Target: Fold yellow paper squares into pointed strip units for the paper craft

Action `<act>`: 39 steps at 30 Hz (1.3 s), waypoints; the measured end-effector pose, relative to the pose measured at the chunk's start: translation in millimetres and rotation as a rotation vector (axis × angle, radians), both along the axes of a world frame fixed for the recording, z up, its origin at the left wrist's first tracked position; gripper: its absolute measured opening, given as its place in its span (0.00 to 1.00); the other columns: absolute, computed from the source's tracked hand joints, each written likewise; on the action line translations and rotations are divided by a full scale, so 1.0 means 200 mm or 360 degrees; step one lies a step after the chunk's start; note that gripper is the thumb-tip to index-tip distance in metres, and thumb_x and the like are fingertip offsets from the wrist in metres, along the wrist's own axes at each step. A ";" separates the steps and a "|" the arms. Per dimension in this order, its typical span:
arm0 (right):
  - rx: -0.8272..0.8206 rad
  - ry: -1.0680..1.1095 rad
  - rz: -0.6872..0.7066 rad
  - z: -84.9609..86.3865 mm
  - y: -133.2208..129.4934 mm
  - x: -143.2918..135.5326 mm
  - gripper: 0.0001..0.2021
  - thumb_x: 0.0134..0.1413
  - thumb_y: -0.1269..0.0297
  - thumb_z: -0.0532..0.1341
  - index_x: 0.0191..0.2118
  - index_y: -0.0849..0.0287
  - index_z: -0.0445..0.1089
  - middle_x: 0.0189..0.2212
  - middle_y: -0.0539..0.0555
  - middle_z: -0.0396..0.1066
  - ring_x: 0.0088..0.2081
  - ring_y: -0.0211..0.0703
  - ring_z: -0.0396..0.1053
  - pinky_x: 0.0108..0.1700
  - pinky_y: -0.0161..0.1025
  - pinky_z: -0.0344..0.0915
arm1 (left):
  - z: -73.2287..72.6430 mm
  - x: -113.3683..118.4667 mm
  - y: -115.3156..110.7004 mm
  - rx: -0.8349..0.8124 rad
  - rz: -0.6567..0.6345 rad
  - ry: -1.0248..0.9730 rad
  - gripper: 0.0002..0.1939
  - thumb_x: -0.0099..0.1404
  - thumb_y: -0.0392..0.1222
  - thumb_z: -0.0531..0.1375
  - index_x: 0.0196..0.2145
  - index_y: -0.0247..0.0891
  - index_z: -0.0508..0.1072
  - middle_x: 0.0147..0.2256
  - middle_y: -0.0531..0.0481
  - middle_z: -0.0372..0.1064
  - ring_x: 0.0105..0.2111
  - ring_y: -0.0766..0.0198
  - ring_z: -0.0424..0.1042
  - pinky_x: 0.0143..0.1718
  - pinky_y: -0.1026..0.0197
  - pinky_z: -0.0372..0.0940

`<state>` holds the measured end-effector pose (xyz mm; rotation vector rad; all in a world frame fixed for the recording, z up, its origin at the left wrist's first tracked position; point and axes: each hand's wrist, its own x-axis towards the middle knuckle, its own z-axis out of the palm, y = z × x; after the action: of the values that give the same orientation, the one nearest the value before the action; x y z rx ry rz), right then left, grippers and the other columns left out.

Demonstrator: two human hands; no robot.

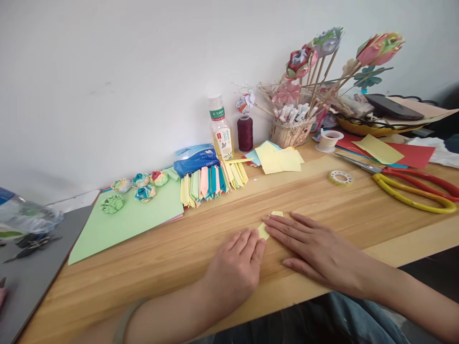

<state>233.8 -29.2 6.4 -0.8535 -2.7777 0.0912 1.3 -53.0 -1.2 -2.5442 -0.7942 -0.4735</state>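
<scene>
A small folded piece of yellow paper (264,232) lies flat on the wooden table, partly covered by my fingers. My left hand (239,260) is curled with its fingertips pressed together on the paper's left end; the thumb side faces right. From the right, my right hand (308,241) lies flat with fingers stretched out, the fingertips resting on the paper's upper part. Its thumb lies apart on the wood. Beyond the hands stands a row of folded paper strips (215,181) in yellow, green, pink and blue.
Paper rosettes (112,204) sit on green sheets (132,229) at left. Behind are a tissue pack (195,159), a bottle (221,129), a thread spool (245,134), yellow paper squares (279,159) and a basket (292,134). Tape (340,177) and large scissors (412,191) lie right.
</scene>
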 end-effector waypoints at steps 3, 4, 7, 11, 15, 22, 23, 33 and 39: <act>0.0009 0.0023 -0.0001 0.00 0.00 0.00 0.29 0.62 0.56 0.52 0.64 0.59 0.46 0.61 0.56 0.52 0.62 0.48 0.50 0.61 0.53 0.50 | 0.01 0.00 0.00 -0.0021 -0.0014 -0.0022 0.16 0.68 0.30 0.45 0.46 0.26 0.70 0.46 0.36 0.70 0.47 0.55 0.70 0.49 0.55 0.62; 0.0020 0.0010 -0.0001 0.00 0.00 0.00 0.29 0.62 0.56 0.52 0.64 0.59 0.46 0.61 0.56 0.52 0.62 0.48 0.49 0.61 0.53 0.50 | 0.01 0.00 0.00 -0.0031 -0.0021 -0.0046 0.16 0.68 0.30 0.45 0.45 0.26 0.70 0.47 0.36 0.70 0.48 0.55 0.70 0.49 0.54 0.62; 0.0058 -0.0055 -0.0005 0.00 0.00 0.01 0.29 0.62 0.55 0.51 0.64 0.59 0.45 0.62 0.55 0.51 0.63 0.49 0.48 0.61 0.54 0.49 | 0.02 -0.01 0.01 -0.0067 -0.0086 -0.0133 0.18 0.68 0.28 0.43 0.44 0.26 0.71 0.47 0.40 0.70 0.50 0.54 0.68 0.49 0.55 0.62; 0.0096 -0.0085 -0.0091 -0.01 0.02 0.05 0.30 0.62 0.53 0.50 0.65 0.58 0.42 0.63 0.55 0.49 0.63 0.51 0.47 0.60 0.57 0.49 | 0.02 -0.03 0.04 -0.0161 -0.0167 -0.0141 0.20 0.68 0.29 0.42 0.45 0.28 0.71 0.48 0.43 0.71 0.49 0.56 0.68 0.48 0.56 0.65; 0.0133 -0.0111 -0.0154 0.00 0.04 0.11 0.31 0.61 0.52 0.50 0.65 0.56 0.42 0.62 0.55 0.50 0.62 0.53 0.48 0.59 0.60 0.50 | 0.03 -0.06 0.07 -0.0299 -0.0219 -0.0087 0.19 0.68 0.30 0.42 0.48 0.28 0.69 0.49 0.43 0.70 0.50 0.56 0.68 0.48 0.56 0.66; 0.0164 -0.0136 -0.0143 0.01 0.03 0.09 0.32 0.61 0.50 0.50 0.65 0.59 0.41 0.62 0.57 0.50 0.62 0.52 0.49 0.58 0.58 0.53 | 0.03 -0.05 0.07 -0.0309 -0.0220 -0.0162 0.20 0.69 0.31 0.41 0.47 0.29 0.70 0.48 0.45 0.71 0.48 0.56 0.70 0.46 0.56 0.68; 0.0195 -0.0123 -0.0155 0.01 0.02 0.09 0.33 0.61 0.50 0.50 0.65 0.61 0.41 0.62 0.58 0.50 0.62 0.52 0.49 0.58 0.57 0.53 | 0.04 -0.05 0.07 -0.0306 -0.0217 -0.0165 0.20 0.69 0.31 0.41 0.47 0.29 0.71 0.48 0.45 0.71 0.48 0.56 0.70 0.46 0.56 0.68; 0.0516 -0.0161 -0.0094 0.01 -0.06 0.02 0.26 0.63 0.54 0.50 0.59 0.67 0.56 0.58 0.57 0.60 0.59 0.50 0.55 0.58 0.51 0.54 | 0.02 -0.04 0.07 -0.0210 -0.0175 -0.0183 0.20 0.70 0.31 0.41 0.45 0.31 0.72 0.47 0.46 0.72 0.47 0.59 0.71 0.46 0.58 0.67; 0.0591 -0.0020 -0.0247 0.00 -0.09 0.00 0.22 0.64 0.55 0.47 0.58 0.63 0.59 0.54 0.54 0.66 0.58 0.45 0.58 0.60 0.48 0.50 | 0.01 -0.04 0.07 -0.0200 -0.0186 -0.0083 0.18 0.69 0.30 0.44 0.46 0.31 0.71 0.47 0.45 0.71 0.49 0.59 0.70 0.47 0.58 0.66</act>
<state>233.4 -46.8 7.0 -0.9616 -2.6038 -0.4427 -7.7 -39.3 0.6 -2.7158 -0.7173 -0.5448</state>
